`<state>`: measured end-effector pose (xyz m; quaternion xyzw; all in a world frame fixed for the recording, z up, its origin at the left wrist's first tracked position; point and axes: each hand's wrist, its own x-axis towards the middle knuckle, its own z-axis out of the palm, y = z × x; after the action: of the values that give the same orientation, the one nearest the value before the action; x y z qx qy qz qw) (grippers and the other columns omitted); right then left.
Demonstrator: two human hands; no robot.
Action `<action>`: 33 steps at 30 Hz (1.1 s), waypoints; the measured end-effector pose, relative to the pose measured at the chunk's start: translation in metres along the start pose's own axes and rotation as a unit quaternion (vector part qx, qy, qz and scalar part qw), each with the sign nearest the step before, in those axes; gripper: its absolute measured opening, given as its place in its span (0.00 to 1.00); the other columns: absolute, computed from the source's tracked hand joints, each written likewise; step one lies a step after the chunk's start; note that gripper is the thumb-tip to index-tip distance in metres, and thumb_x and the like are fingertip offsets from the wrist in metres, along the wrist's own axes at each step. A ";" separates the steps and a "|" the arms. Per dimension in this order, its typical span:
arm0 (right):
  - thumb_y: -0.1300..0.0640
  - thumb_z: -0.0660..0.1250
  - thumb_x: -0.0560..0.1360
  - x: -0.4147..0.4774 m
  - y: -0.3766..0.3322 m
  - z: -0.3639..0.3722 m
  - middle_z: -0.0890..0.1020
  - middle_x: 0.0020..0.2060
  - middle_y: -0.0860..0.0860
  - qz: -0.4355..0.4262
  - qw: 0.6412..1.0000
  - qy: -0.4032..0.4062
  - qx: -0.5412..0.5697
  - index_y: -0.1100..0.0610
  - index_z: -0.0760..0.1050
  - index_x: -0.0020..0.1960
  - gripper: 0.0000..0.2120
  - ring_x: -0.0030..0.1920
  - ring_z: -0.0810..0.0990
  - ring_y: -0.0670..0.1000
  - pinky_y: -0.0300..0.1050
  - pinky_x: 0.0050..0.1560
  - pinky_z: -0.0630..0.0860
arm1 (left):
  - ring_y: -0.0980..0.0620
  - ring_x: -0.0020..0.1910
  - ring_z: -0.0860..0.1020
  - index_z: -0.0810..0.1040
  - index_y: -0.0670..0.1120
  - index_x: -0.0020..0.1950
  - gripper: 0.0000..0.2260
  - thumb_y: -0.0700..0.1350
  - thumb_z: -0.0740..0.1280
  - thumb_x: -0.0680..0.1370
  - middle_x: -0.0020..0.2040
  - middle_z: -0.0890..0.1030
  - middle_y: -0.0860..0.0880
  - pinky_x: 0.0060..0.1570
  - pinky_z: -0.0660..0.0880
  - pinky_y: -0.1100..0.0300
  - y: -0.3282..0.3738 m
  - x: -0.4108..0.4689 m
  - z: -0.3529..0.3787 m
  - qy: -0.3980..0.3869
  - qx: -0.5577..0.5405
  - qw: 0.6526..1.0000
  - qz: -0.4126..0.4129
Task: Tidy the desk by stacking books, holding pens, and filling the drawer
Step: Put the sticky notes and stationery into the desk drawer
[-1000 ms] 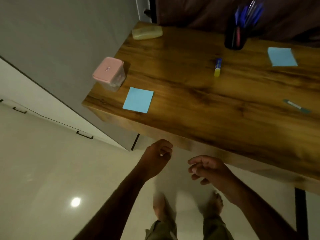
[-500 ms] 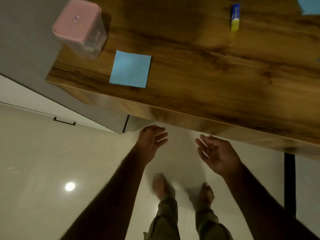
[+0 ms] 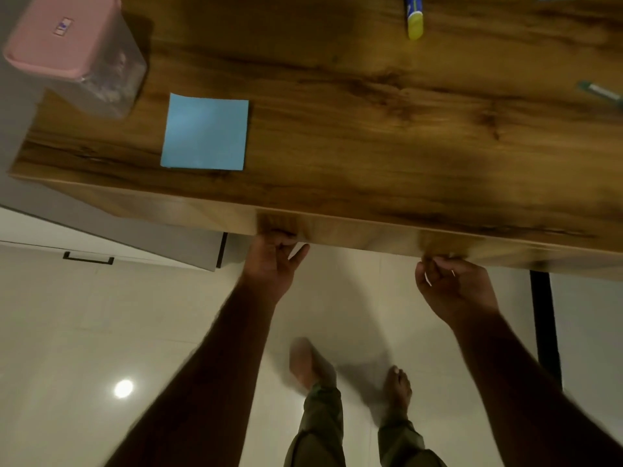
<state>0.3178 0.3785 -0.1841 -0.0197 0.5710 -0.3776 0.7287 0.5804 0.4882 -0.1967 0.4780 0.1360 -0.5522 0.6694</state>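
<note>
Curling under the front edge of the worktop (image 3: pixel 337 183), your left hand (image 3: pixel 271 264) has its fingers hooked up behind the wooden front panel, one finger left straight and pointing off to the side. Your right hand (image 3: pixel 453 284) is closed much the same way further along that edge, fingertips tucked under the lip, palm turned toward you. Neither hand holds any loose item; both grip only the panel, which I take to be the drawer (image 3: pixel 354 235) front, shut at present, though no seam or handle shows clearly.

To open it well, pull with both hands evenly so the drawer comes straight and does not jam on one side. Keep the pull level, not downward, and step your feet back to give it room.

Further out, the things waiting to go in lie on top: a blue sticky pad (image 3: pixel 205 133) near the front edge just above your left hand, a pink-lidded clear container (image 3: pixel 72 52) at the left corner, a blue and yellow glue stick (image 3: pixel 414 18) toward the back, and a green-capped pen (image 3: pixel 601 92) at the right edge. Draw gently so none of them shift toward the lip.
</note>
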 end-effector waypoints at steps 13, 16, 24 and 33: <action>0.75 0.56 0.74 -0.046 0.028 -0.061 0.81 0.37 0.51 0.020 0.996 0.001 -0.085 0.56 0.77 0.39 0.18 0.49 0.79 0.51 0.50 0.58 0.73 | 0.48 0.40 0.80 0.75 0.45 0.37 0.18 0.25 0.54 0.72 0.37 0.79 0.46 0.61 0.73 0.38 -0.038 -0.052 -0.062 0.036 0.034 0.998 -0.025; 0.75 0.57 0.74 -0.059 0.039 -0.082 0.84 0.41 0.51 0.019 0.995 -0.003 -0.100 0.55 0.77 0.45 0.18 0.52 0.80 0.52 0.52 0.59 0.73 | 0.43 0.50 0.79 0.79 0.46 0.38 0.16 0.30 0.57 0.74 0.44 0.78 0.43 0.62 0.72 0.39 -0.047 -0.080 -0.071 0.009 0.041 0.999 -0.007; 0.74 0.59 0.75 -0.093 0.067 -0.138 0.84 0.47 0.56 0.023 0.996 -0.003 -0.091 0.56 0.77 0.49 0.16 0.56 0.80 0.56 0.55 0.56 0.75 | 0.42 0.53 0.83 0.81 0.46 0.46 0.10 0.46 0.77 0.68 0.44 0.84 0.44 0.58 0.76 0.39 -0.072 -0.137 -0.111 -0.064 0.046 0.996 0.036; 0.74 0.59 0.76 -0.127 0.103 -0.207 0.81 0.54 0.61 0.019 0.996 -0.019 -0.086 0.60 0.75 0.53 0.14 0.62 0.79 0.61 0.59 0.57 0.77 | 0.44 0.51 0.83 0.82 0.49 0.52 0.11 0.40 0.60 0.80 0.44 0.85 0.46 0.57 0.78 0.41 -0.103 -0.196 -0.147 -0.043 0.059 0.996 0.051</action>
<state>0.1892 0.6080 -0.1997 -0.0791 0.5875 -0.3126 0.7422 0.4720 0.7308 -0.1825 0.4987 0.0498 -0.5442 0.6728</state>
